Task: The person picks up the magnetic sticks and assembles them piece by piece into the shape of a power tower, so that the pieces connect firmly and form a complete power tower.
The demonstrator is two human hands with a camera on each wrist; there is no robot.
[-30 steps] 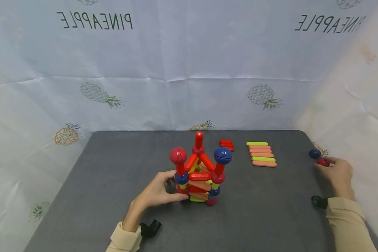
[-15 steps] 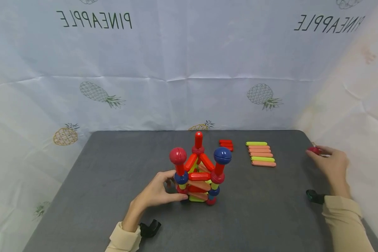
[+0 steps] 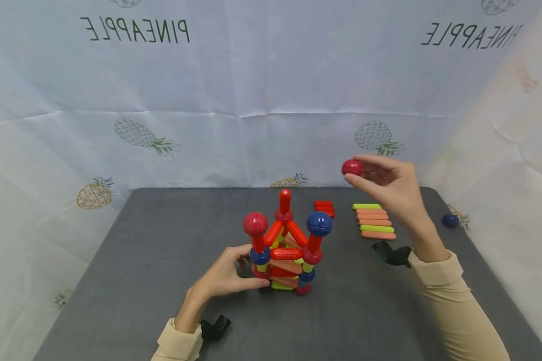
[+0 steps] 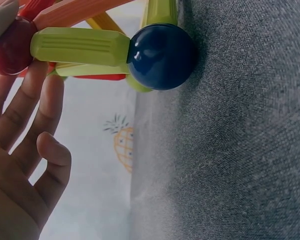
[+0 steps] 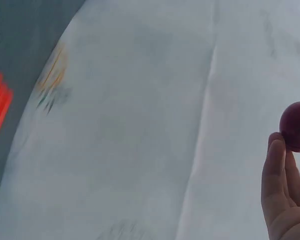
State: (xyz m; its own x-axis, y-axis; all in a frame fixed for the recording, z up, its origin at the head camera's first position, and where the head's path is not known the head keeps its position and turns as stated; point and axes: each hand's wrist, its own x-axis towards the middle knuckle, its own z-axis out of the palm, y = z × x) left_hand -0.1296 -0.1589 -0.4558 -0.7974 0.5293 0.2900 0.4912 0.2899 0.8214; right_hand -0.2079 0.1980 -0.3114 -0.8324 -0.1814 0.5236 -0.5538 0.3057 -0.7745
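Note:
A tower of magnetic rods and balls (image 3: 286, 253) stands mid-table, with upright red rods on top; two of these carry a ball, one red and one blue. My left hand (image 3: 228, 271) holds its lower left side, thumb in front and fingers behind. Up close in the left wrist view, thumb and fingertips pinch a red ball (image 4: 12, 52) of the tower, joined by a yellow-green rod (image 4: 80, 46) to a blue ball (image 4: 162, 57). High above the table's back right, my right hand (image 3: 395, 188) pinches a loose red ball (image 3: 352, 167) between thumb and fingertips.
Short red rods (image 3: 324, 208) lie behind the tower to the right. Farther right is a row of yellow-green and orange rods (image 3: 375, 222). One blue ball (image 3: 450, 220) rests near the right table edge. A pineapple-print cloth (image 3: 235, 80) hangs behind the grey table (image 3: 171, 235).
My right hand has lifted the red ball from the right table edge and carried it left and up. The blue ball stays there. My left hand and the tower have not moved.

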